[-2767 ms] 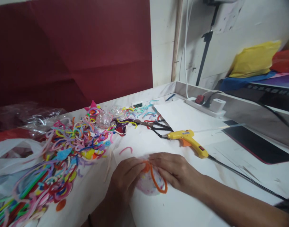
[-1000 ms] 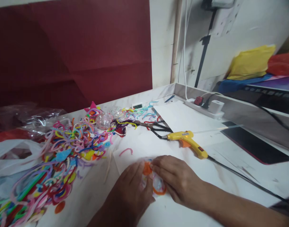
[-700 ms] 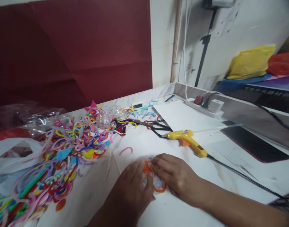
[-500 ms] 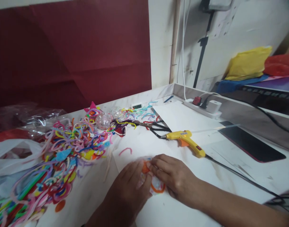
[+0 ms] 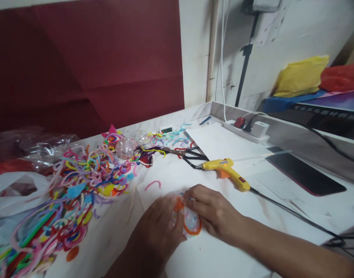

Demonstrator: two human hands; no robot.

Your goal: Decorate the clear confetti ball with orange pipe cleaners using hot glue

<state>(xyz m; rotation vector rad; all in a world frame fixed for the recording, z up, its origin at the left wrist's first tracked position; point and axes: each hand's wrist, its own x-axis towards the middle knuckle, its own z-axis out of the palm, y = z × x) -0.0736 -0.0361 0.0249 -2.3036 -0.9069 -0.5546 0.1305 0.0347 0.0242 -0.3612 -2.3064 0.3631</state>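
A clear ball with coloured flecks [image 5: 191, 220] rests on white paper [image 5: 217, 255] between my two hands. An orange pipe cleaner [image 5: 193, 233] loops along its near side, and a wider orange piece [image 5: 179, 204] lies on top. My left hand [image 5: 161, 224] wraps the ball's left side, thumb toward the orange piece. From the right, my right hand [image 5: 213, 212] has its bent fingertips pressed on the orange piece at the top. Much of the ball is hidden under the fingers. A short pink pipe cleaner [image 5: 152, 184] lies just beyond my left hand.
A yellow glue gun [image 5: 223, 166] lies beyond my right hand, its cable trailing right. Scissors [image 5: 188, 153] sit behind it. Many pipe cleaners [image 5: 87, 173] heap on the left beside a plastic bag [image 5: 23, 189]. A phone [image 5: 307, 172] and power strip [image 5: 246, 131] are at right.
My right fingers have shifted slightly on the orange piece, and more of the ball's near right side shows. The view has moved a little. Both hands still hold the ball.
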